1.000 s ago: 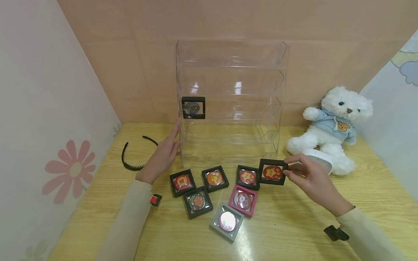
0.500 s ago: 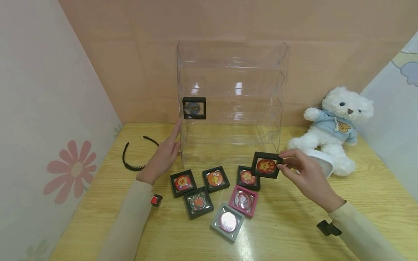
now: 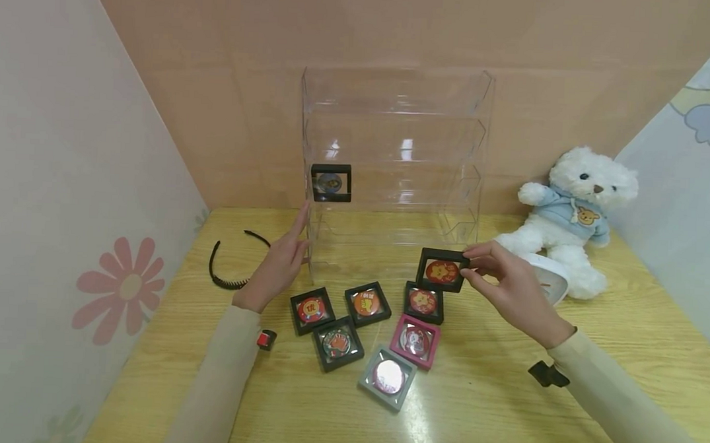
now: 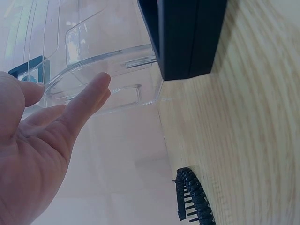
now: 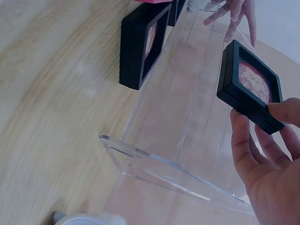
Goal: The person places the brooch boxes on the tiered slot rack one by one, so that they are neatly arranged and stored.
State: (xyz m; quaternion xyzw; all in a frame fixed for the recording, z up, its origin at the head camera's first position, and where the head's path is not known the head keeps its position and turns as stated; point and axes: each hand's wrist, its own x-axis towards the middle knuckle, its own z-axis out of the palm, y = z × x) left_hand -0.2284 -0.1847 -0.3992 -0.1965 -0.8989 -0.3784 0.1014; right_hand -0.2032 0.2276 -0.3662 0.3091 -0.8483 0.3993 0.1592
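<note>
On my feed, the right hand (image 3: 507, 284) pinches a black square plastic frame (image 3: 445, 254) with a round red badge (image 3: 442, 271) by its right rim, in front of the clear tiered acrylic rack (image 3: 393, 160). The left hand (image 3: 278, 264), fingers extended, is at the rack's left side. I judge the frame light, stiff and slightly slippery, best held by its rim.

Rack (image 3: 395, 111): 1. Framed badges (image 3: 338, 343): 8 (1 in rack, 7 in front). Rack's right: teddy bear (image 3: 577, 215), 1; white oval object (image 3: 546, 280), 1. Left: headband (image 3: 227, 284), 1.
</note>
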